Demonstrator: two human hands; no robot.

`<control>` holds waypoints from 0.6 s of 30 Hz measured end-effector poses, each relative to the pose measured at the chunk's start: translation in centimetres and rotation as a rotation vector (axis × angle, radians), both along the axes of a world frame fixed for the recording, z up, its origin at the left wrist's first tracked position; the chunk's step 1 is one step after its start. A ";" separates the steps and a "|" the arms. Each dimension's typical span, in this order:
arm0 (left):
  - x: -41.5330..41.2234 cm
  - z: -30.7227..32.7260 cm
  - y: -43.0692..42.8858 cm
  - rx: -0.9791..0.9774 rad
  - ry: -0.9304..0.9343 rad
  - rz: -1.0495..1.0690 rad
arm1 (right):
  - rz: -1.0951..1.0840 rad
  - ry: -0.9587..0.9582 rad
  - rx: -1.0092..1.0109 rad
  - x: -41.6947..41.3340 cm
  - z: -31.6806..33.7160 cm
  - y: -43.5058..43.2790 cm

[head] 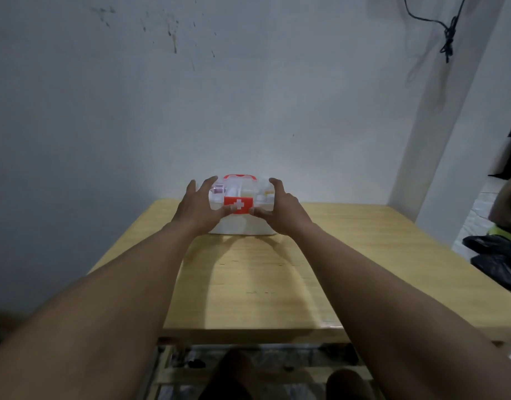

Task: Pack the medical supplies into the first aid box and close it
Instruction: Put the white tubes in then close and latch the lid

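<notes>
Two bare arms reach out over the wooden bench (248,284), which has nothing else on it in this view. Far along the bench, close to the wall, sits the first aid box (242,223). It is white with a clear lid (260,192) on top, and small supplies show through it.

The left hand (198,207) holds the left side of the box and the right hand (280,210) holds the right side. The fingers of each hand are spread apart and curl over the lid, while both thumbs press by the red latch (238,205) with the white cross at the front.

The job looks almost done, with only the shutting left. To do it well, both thumbs should push the latch evenly, straight in, while the fingers hold the lid down flat. Pushing on one side only could make the box slide or the lid pop up. I cannot tell if the latch has clicked shut.

Behind the lid sits the red handle (239,176).
</notes>
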State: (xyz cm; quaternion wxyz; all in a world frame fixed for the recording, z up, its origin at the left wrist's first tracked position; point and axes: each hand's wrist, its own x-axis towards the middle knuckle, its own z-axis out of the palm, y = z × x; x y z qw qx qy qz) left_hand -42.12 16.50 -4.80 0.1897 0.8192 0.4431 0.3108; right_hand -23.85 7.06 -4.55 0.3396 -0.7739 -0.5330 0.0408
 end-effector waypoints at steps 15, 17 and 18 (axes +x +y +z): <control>-0.3 -0.5 0.4 0.020 -0.069 -0.024 | 0.016 0.031 0.018 -0.3 -0.2 -0.3; -0.6 -0.4 0.4 0.009 -0.081 -0.025 | 0.025 0.027 0.009 -0.1 -0.4 -0.6; -0.7 -0.4 0.4 0.000 -0.083 -0.028 | 0.029 0.021 0.004 0.2 -0.5 -0.6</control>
